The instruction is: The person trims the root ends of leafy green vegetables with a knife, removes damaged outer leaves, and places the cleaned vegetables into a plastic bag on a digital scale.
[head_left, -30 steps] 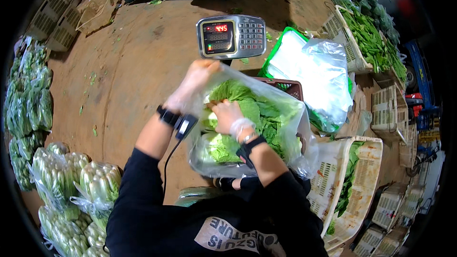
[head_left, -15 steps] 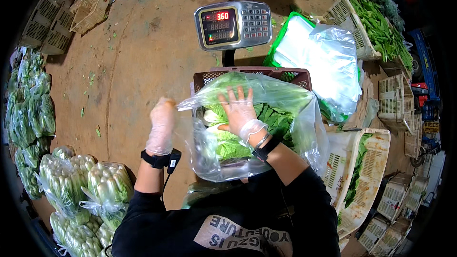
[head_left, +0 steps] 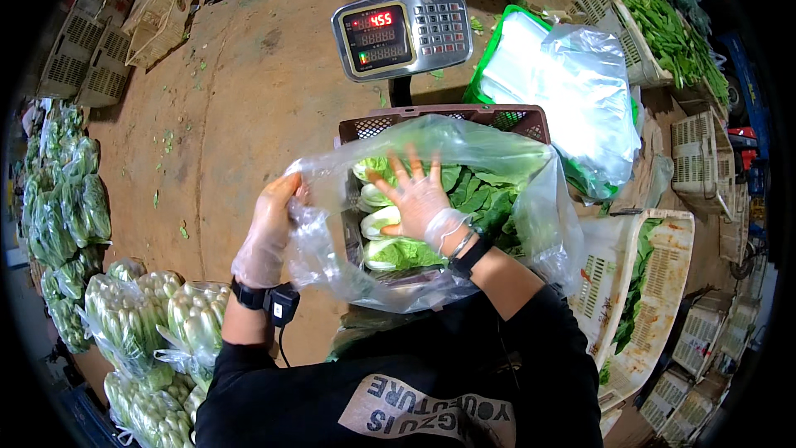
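My left hand (head_left: 267, 228), in a clear glove, grips the edge of a large clear plastic bag (head_left: 555, 228) at its left side. The bag lines a brown perforated crate (head_left: 361, 129). Inside lie pale lettuce-like heads (head_left: 388, 253) on the left and darker leafy greens (head_left: 485, 207) on the right. My right hand (head_left: 419, 203), also gloved, rests spread-fingered on those vegetables, holding nothing. Just beyond the crate stands a scale's metal display (head_left: 402, 33) with lit red digits.
At upper right sit a green-rimmed tray of plastic bags (head_left: 584, 108) and a crate of greens (head_left: 663, 25). A cream crate (head_left: 663, 299) stands at my right. Bagged vegetables (head_left: 137, 323) are piled along the left; stacked crates (head_left: 99, 58) stand behind them.
Since a second ago my left hand has moved down and left with the bag's edge, opening the bag wider. My right hand's fingers have spread. The scale's digits changed.
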Available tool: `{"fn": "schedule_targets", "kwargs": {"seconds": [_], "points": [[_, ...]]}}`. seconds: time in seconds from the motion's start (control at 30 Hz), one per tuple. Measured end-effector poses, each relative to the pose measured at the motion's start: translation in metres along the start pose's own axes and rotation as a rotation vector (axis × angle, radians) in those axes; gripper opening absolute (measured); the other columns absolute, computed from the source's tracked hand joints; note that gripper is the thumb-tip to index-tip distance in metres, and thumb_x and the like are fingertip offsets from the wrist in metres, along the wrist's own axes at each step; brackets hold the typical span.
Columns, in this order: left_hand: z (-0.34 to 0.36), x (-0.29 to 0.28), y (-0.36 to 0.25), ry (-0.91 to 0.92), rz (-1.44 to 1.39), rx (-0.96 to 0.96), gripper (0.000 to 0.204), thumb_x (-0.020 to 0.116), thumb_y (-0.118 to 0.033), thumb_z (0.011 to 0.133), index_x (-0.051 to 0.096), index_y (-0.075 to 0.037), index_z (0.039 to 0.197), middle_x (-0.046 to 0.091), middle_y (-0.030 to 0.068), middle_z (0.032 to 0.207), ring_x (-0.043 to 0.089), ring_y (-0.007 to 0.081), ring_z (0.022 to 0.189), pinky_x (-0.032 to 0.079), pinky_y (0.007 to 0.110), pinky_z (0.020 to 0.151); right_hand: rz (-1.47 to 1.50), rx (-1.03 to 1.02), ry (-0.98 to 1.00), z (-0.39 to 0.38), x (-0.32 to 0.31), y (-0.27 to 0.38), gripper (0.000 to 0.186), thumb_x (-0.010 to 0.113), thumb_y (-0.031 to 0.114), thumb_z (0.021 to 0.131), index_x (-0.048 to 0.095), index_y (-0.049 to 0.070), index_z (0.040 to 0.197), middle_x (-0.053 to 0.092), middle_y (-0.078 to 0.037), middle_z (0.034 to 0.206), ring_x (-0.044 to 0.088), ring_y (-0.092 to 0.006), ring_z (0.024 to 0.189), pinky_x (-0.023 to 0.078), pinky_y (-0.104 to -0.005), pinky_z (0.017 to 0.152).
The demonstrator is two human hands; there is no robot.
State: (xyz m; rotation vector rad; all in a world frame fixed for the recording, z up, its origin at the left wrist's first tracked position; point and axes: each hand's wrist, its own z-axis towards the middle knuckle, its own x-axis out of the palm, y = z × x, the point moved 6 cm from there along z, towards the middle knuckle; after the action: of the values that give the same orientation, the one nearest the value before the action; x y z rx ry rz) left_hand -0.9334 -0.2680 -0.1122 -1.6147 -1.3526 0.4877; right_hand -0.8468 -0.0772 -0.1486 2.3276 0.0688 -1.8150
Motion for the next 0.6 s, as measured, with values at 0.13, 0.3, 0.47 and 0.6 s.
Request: {"fn": "schedule_targets", "kwargs": {"seconds": [0.13, 0.3, 0.47, 0.6], "points": [[0.011, 0.042, -0.046, 0.102, -0.221, 0.045, 0.016, 0.05, -0.019, 0.088, 0.052, -0.009, 0.077, 0.048, -0.0018, 0.067, 0.045, 0.0077, 0.059, 0.037, 0.021, 0.053, 0.022, 0.03, 0.037, -0.001, 0.026, -0.015, 0.091, 0.055, 0.069, 0.066, 0.022, 0.028, 0.14, 0.009, -0.014, 0.147, 0.004, -0.0417, 0.134, 0.004, -0.0672, 0.099], [0.016, 0.056, -0.069, -0.008, -0.254, 0.205, 0.013, 0.055, -0.019, 0.085, 0.054, -0.009, 0.078, 0.048, -0.003, 0.068, 0.045, 0.0065, 0.06, 0.036, 0.021, 0.053, 0.083, 0.081, -0.021, -0.003, 0.045, -0.032, 0.086, 0.053, 0.069, 0.067, 0.025, 0.03, 0.139, 0.01, -0.01, 0.148, 0.003, -0.0373, 0.135, 0.007, -0.0642, 0.101], [0.001, 0.012, -0.063, -0.032, 0.492, 0.091, 0.011, 0.06, -0.012, 0.077, 0.052, -0.006, 0.083, 0.053, 0.0031, 0.076, 0.051, 0.0127, 0.068, 0.042, 0.026, 0.061, 0.057, 0.064, -0.111, -0.009, 0.041, -0.025, 0.086, 0.052, 0.069, 0.068, 0.024, 0.031, 0.139, 0.015, -0.011, 0.147, 0.011, -0.0397, 0.133, 0.008, -0.0661, 0.099], [-0.093, 0.099, -0.123, -0.002, 1.067, 0.974, 0.037, 0.064, -0.009, 0.069, 0.054, 0.0, 0.103, 0.054, 0.0133, 0.099, 0.051, 0.0234, 0.1, 0.04, 0.033, 0.087, 0.167, 0.019, -0.21, -0.028, 0.008, -0.025, 0.085, 0.055, 0.061, 0.071, 0.023, 0.023, 0.14, 0.021, -0.017, 0.143, 0.021, -0.0404, 0.129, 0.015, -0.0599, 0.101]]}}
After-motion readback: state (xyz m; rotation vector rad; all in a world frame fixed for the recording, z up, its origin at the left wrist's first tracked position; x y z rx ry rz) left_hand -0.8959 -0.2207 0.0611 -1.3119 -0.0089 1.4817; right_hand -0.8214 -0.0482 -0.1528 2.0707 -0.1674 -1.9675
